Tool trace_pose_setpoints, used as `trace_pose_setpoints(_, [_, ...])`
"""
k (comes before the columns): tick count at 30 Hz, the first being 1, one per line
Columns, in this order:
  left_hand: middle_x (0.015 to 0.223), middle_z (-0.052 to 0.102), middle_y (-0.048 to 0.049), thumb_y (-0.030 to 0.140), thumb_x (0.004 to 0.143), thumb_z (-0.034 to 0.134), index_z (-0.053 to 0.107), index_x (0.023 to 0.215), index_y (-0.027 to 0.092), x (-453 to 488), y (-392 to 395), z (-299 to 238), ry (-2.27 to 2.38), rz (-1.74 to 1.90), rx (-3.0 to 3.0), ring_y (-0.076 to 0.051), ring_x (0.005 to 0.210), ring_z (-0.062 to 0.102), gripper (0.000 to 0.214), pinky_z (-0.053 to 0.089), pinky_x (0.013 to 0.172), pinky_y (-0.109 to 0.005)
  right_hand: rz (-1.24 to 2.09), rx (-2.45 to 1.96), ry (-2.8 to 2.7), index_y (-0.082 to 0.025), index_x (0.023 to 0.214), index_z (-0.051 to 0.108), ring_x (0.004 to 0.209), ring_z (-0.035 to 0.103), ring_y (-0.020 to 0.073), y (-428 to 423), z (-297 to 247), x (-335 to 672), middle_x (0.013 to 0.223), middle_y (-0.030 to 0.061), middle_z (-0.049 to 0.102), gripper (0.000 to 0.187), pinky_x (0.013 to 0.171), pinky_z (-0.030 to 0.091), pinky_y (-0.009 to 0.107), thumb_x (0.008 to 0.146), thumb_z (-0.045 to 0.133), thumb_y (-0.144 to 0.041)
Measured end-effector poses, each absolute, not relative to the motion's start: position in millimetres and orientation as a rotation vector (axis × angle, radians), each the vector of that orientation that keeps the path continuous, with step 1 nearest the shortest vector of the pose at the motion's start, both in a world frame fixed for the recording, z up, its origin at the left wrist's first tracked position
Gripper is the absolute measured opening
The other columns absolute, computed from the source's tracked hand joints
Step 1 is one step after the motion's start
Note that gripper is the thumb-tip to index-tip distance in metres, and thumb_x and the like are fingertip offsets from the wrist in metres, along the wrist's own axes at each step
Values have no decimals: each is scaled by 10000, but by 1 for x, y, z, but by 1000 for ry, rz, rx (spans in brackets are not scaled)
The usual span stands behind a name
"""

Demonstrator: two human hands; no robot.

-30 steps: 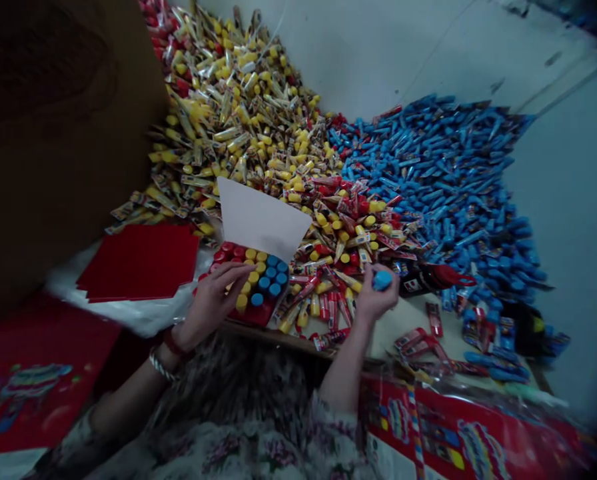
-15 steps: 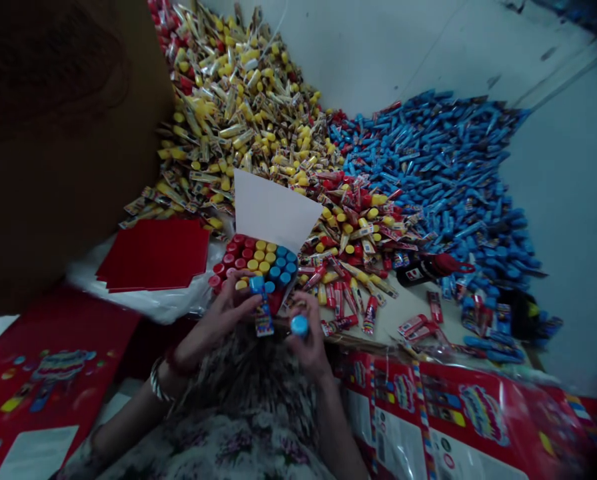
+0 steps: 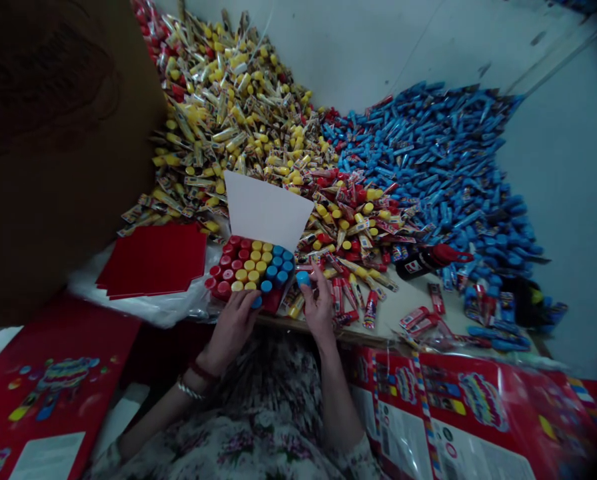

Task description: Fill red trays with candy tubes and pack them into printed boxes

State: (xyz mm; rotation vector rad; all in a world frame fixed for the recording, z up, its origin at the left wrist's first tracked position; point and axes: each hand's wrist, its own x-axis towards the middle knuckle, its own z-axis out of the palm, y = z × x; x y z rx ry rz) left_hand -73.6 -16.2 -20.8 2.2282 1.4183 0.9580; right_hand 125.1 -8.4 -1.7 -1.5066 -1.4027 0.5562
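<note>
Ahead of my left hand [image 3: 233,323], open box [image 3: 273,304], caps up in red, yellow and blue rows. Left fingers pinched on blue tube [image 3: 256,301] at its near edge. My right hand [image 3: 321,308] grips second blue-capped tube [image 3: 303,278], just right of the box.

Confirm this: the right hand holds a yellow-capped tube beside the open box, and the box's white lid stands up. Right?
Not quite. The head view shows the right hand holding a blue-capped tube, not a yellow-capped one. It is beside the open box, whose white lid stands up.
</note>
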Motion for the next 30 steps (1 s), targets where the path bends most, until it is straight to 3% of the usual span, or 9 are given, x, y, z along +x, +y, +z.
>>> trace_pose_setpoints(3, [1147, 560, -97, 260, 930, 458, 450, 1309, 233, -74, -18, -21, 1404, 972, 2209, -212, 1031, 583, 380, 524, 880, -364, 606, -1443, -1501, -224, 1340, 465, 1171, 521, 201, -11, 6, 129, 1226, 91, 585, 455, 1029, 395, 374, 916, 491, -388])
trace_pose_setpoints(7, [1165, 514, -98, 246, 933, 447, 499, 1258, 235, -74, -22, -17, 1440, 960, 2212, -207, 1056, 574, 329, 523, 892, -345, 649, -1356, -1637, -208, 1188, 567, 1081, 574, 181, -13, -2, 127, 1124, 73, 626, 295, 975, 443, 322, 909, 525, -293])
trace_pose_setpoints(12, [1190, 500, -109, 189, 930, 404, 483, 1285, 200, -79, -26, -12, 1462, 819, 2212, -207, 1069, 563, 364, 519, 898, -348, 575, -1336, -1786, -210, 1147, 597, 1092, 549, 196, -6, -16, 120, 1107, 82, 625, 251, 991, 435, 370, 935, 464, -214])
trace_pose_setpoints(16, [1148, 517, -100, 198, 929, 411, 560, 1194, 186, -82, -26, -3, 1441, 783, 2256, -198, 1022, 573, 304, 529, 863, -335, 531, -1319, -1832, -238, 1128, 612, 1035, 552, 220, 2, -14, 121, 1054, 66, 646, 237, 950, 459, 405, 895, 565, -250])
trace_pose_setpoints(19, [1094, 534, -97, 228, 932, 423, 604, 1125, 171, -82, -23, 4, 1357, 784, 2322, -191, 979, 582, 270, 537, 844, -331, 557, -1274, -1859, -248, 1108, 615, 1033, 554, 206, 2, -12, 119, 1056, 62, 625, 220, 939, 471, 379, 904, 541, -211])
trace_pose_setpoints(24, [1170, 560, -106, 89, 897, 368, 622, 1116, 170, -86, -19, 4, 1228, 742, 2466, -201, 1050, 559, 345, 531, 872, -348, 555, -1445, -1891, -211, 1116, 610, 986, 563, 187, -8, -12, 112, 1076, 88, 539, 259, 879, 494, 323, 903, 487, -128])
trace_pose_setpoints(30, [1142, 607, -117, -35, 796, 337, 609, 1154, 136, -98, -20, -8, 1132, 694, 2533, -197, 1076, 563, 481, 528, 902, -348, 519, -1681, -2176, -191, 1122, 604, 944, 561, 196, -6, 13, 115, 1031, 81, 550, 275, 820, 481, 315, 897, 479, -95])
